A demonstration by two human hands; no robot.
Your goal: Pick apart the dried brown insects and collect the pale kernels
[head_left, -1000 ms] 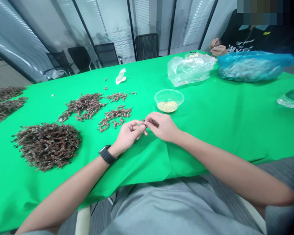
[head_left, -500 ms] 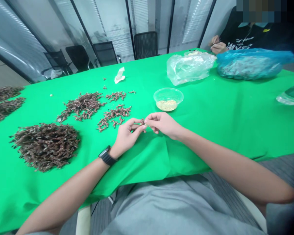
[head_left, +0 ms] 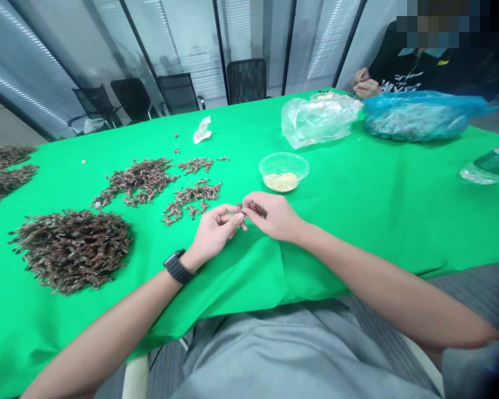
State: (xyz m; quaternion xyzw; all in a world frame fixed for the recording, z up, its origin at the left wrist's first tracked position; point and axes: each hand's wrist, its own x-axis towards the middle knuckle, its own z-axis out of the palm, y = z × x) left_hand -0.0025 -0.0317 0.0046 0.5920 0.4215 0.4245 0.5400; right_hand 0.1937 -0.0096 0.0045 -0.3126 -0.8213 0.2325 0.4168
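Note:
My left hand (head_left: 213,231), with a black watch (head_left: 178,267) on its wrist, pinches a small brown branching piece (head_left: 243,224) between thumb and fingers. My right hand (head_left: 273,215) meets it fingertip to fingertip, closed on the same piece. Fingers cover most of the piece, so its exact kind does not show. Just beyond my right hand stands a clear plastic bowl (head_left: 301,166) with pale yellowish bits (head_left: 281,182) in the bottom. Left of my hands lies a small scatter of similar brown pieces (head_left: 193,195).
A big brown heap (head_left: 72,252), a flatter pile (head_left: 139,180) and further piles (head_left: 8,180) lie leftward on the green cloth (head_left: 357,205). White crumpled paper (head_left: 202,131), a clear bag (head_left: 318,122), a blue bag (head_left: 419,117) and a bottle (head_left: 493,163) lie farther off. Another person's hands (head_left: 365,84) are across the table.
My right hand has turned slightly, and its fingers have shifted left over the piece. The left hand stays nearly in place. The whole view has moved a little.

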